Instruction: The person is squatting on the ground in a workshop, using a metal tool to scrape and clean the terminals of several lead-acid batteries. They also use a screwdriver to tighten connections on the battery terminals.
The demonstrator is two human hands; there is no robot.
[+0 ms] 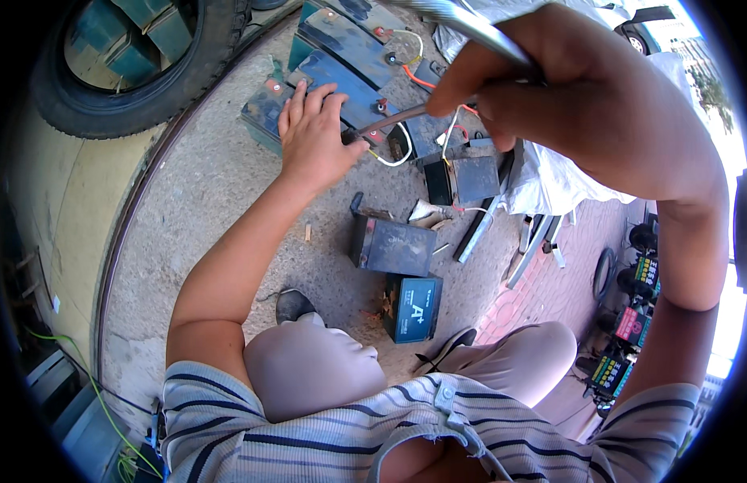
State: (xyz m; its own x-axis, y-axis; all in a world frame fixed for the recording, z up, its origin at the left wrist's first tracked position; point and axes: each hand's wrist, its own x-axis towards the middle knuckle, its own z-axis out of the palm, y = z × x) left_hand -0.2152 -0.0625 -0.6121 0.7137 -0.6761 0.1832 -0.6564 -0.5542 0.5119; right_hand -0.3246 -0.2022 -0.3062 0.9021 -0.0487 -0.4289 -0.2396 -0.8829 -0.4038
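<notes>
Blue, dust-streaked casing is being covered in part by the left hand (pixel 313 141), whose fingers are being held fanned apart over the battery (pixel 353 95) and its neighbour at the edge of the group. Nothing is being seen clasped in that hand. By its thumb, the dark lower end of a narrow metal shaft (pixel 396 119) is being set, just beside the thumb's tip and below the index finger; whether the thumb is being touched by it cannot be told.

Higher up, the upper end of that shaft is being hidden at the curled fingertips of the right hand (pixel 579 101). A silver rod (pixel 480 34) is being gripped in the same hand, its fingers being closed around it while its far end is being cut off by the upper rim of the view. Whether rod and shaft are being joined as one tool cannot be told.

Just under the shaft, a white wire (pixel 393 164) is being bent into a loop. Toward the person's feet, a dark grey battery (pixel 393 245) is being kept on the ground (pixel 204 217), with a teal battery (pixel 416 310) being placed just beside it. To the right, a white sheet (pixel 542 177) is being partly hidden by the right hand.
</notes>
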